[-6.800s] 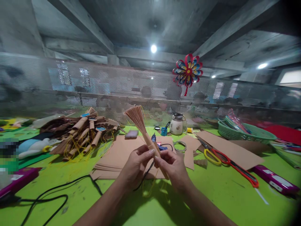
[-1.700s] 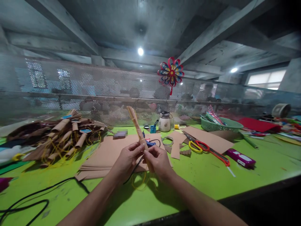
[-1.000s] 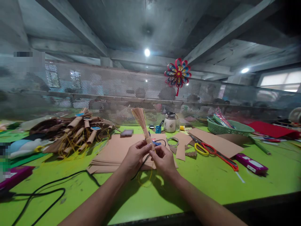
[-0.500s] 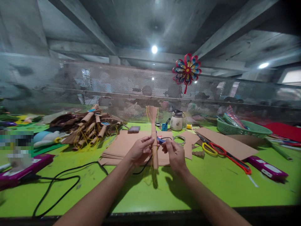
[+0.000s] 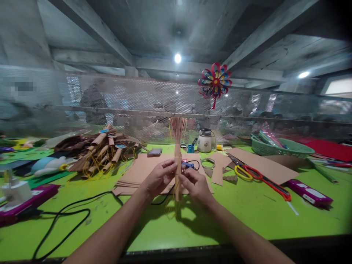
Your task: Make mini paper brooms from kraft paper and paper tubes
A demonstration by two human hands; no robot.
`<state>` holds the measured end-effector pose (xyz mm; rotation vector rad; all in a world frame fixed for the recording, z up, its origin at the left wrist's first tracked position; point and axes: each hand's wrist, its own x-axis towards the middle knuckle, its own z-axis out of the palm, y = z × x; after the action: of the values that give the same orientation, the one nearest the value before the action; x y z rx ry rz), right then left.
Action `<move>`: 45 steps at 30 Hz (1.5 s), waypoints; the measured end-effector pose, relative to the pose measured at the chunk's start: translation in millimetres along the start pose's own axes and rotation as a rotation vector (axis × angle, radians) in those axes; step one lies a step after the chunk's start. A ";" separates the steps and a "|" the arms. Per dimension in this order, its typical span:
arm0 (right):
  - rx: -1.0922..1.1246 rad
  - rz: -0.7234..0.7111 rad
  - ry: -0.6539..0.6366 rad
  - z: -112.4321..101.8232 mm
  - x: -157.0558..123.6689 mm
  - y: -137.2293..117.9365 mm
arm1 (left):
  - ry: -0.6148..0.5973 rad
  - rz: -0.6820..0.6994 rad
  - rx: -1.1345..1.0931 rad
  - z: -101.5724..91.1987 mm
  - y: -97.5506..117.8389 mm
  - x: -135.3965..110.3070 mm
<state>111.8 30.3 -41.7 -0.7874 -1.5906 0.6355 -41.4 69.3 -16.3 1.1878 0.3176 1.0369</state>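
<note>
A brown paper roll with a pleated, fanned-out top [image 5: 178,148] stands upright between my hands above the table, with yellow thread hanging from it. My left hand [image 5: 162,176] grips it from the left with thumb and fingers near its middle. From the right, my right hand [image 5: 194,183] closes its thumb and fingertips on the same roll a little lower; some of these fingers are hidden behind it. Just behind the right hand lies a blue tool with a black cord [image 5: 188,165], partly covered. Flat sheets of brown paper [image 5: 137,170] lie under and behind the hands.
On the left are a pile of similar paper rolls [image 5: 103,152], a purple power strip [image 5: 35,201] and a black cable [image 5: 68,211]. To the right lie red-and-yellow scissors [image 5: 257,175], a purple box-like thing [image 5: 309,193] and a green basket [image 5: 283,146]. A jar [image 5: 205,142] stands behind.
My right hand has moved left and slightly down, from beside the blue tool onto the roll. My left hand stays on the roll, whose fanned top now shows wider. The view has shifted slightly.
</note>
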 end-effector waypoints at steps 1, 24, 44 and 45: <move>-0.006 -0.005 -0.022 0.9 -0.2 -1.3 | 0.009 0.002 0.002 -0.7 -0.2 0.4; 0.307 0.350 -0.003 7.2 1.3 1.2 | 0.133 0.021 -0.094 0.4 -3.0 4.1; 0.583 0.475 -0.164 4.8 1.9 11.1 | 0.191 0.034 -0.016 -2.2 -5.4 7.3; 0.598 0.481 -0.167 4.9 1.7 11.3 | 0.192 0.032 -0.011 -2.1 -5.5 7.5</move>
<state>108.4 38.8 -50.1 -0.6681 -1.2454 1.4757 -36.2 76.5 -19.7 1.0885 0.4435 1.1820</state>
